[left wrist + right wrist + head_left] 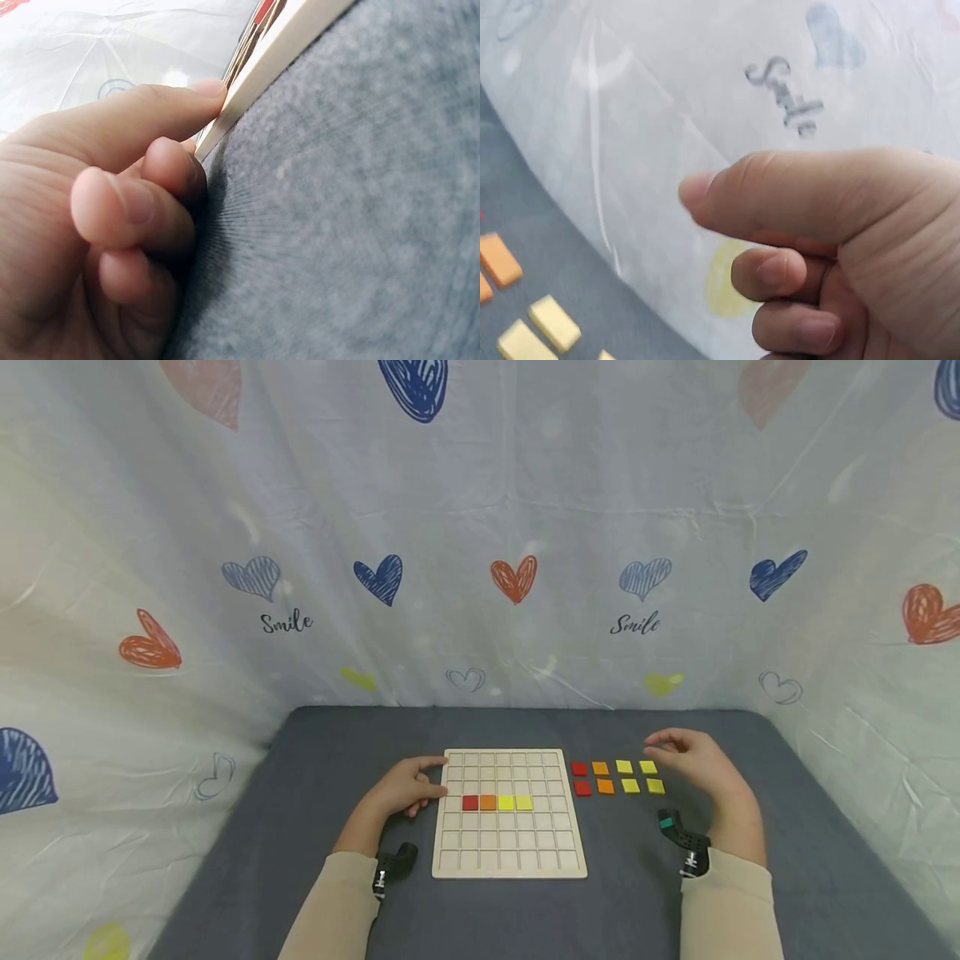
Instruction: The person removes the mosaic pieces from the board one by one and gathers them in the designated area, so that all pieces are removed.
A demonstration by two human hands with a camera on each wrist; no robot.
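Note:
A pale wooden grid board lies on the dark table. One row of it holds a red tile, an orange tile and two yellow tiles side by side. My left hand touches the board's left edge with thumb and index finger extended; its other fingers bend beneath. In the left wrist view, the thumb rests against the board's wooden edge. My right hand hovers just right of the loose yellow tiles, thumb and index finger slightly apart. No tile shows in it.
Right of the board, two red tiles, two orange tiles and several yellow ones lie in two rows on the grey tablecloth. A white curtain with printed hearts stands behind the table. Each wrist wears a black camera band.

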